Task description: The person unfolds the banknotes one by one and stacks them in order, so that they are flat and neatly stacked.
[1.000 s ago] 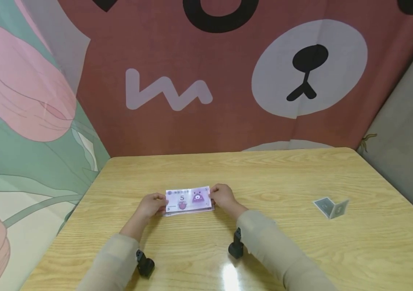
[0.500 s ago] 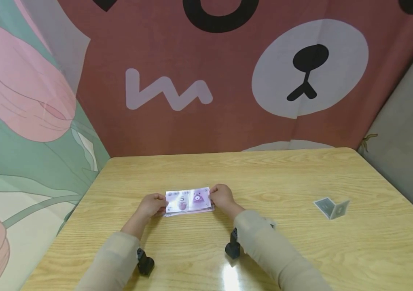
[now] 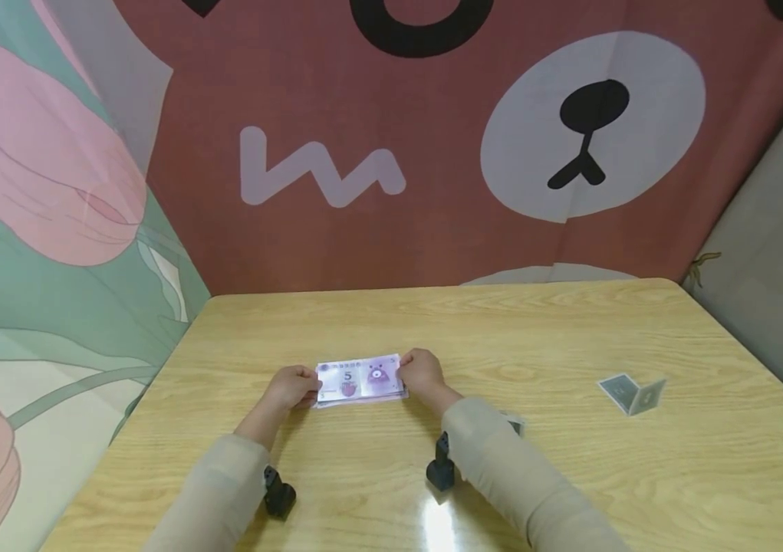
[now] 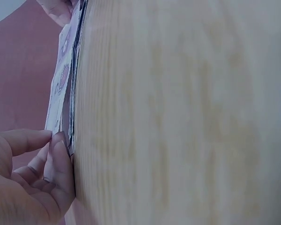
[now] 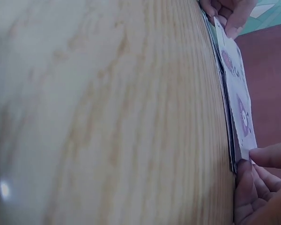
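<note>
A purple play-money banknote [image 3: 362, 377], printed with a 5 and a bear-like figure, lies across a thin stack of notes [image 5: 228, 126] on the table. My left hand [image 3: 292, 386] pinches its left end between thumb and fingers. At the other end, my right hand [image 3: 424, 373] grips the note the same way. Seen from the left wrist, the top note [image 4: 61, 84] stands slightly apart from the dark-edged stack, and the left fingers [image 4: 61, 164] reach under its end. How many notes lie in the stack cannot be made out.
To the right on the wooden table [image 3: 391, 326] sits a folded grey-green paper [image 3: 633, 395], one half raised. Another small paper [image 3: 515, 423] is partly covered by the right sleeve [image 3: 495, 445]. A printed bear curtain [image 3: 432, 238] hangs behind the table's far edge.
The top note has tilted and settled slightly between my hands, which keep hold of both ends. My right forearm has shifted a little left, uncovering the paper beside the sleeve.
</note>
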`<state>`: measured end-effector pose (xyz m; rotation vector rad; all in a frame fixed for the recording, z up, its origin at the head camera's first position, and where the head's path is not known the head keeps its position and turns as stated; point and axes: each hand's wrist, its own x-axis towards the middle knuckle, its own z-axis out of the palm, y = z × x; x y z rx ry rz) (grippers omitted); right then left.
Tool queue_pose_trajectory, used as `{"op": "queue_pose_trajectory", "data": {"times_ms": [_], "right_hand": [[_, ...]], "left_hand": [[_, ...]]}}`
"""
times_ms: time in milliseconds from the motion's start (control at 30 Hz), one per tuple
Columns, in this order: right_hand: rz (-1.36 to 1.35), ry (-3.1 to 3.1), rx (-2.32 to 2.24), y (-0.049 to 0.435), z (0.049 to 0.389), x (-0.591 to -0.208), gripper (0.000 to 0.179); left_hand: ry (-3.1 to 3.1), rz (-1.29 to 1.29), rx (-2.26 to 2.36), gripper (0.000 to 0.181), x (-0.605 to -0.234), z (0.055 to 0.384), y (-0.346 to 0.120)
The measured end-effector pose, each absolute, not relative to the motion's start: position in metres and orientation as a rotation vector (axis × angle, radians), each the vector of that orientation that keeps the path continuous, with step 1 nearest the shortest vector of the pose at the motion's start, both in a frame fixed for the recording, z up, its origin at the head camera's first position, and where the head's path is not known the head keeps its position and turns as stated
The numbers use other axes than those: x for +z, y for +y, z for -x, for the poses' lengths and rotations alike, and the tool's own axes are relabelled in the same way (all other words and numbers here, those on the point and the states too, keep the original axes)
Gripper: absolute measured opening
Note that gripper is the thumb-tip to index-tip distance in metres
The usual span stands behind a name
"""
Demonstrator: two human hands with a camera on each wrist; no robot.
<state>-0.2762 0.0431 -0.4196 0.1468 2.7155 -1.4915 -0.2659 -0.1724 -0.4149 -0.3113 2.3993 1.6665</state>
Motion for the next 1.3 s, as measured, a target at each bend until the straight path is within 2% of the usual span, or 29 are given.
{"op": "queue_pose_trajectory", "data": {"times_ms": [600, 1300], "right_hand": [[-0.148, 2.743, -1.398, 0.042, 0.274, -0.418, 0.012], [-0.058, 2.611, -1.568, 0.059, 0.264, -0.394, 0.005]], "left_hand": [[2.412, 0.334, 1.596, 0.014, -0.416, 0.268, -0.175], [2.376, 0.236, 1.580, 0.022, -0.403, 0.262, -0.180]]}}
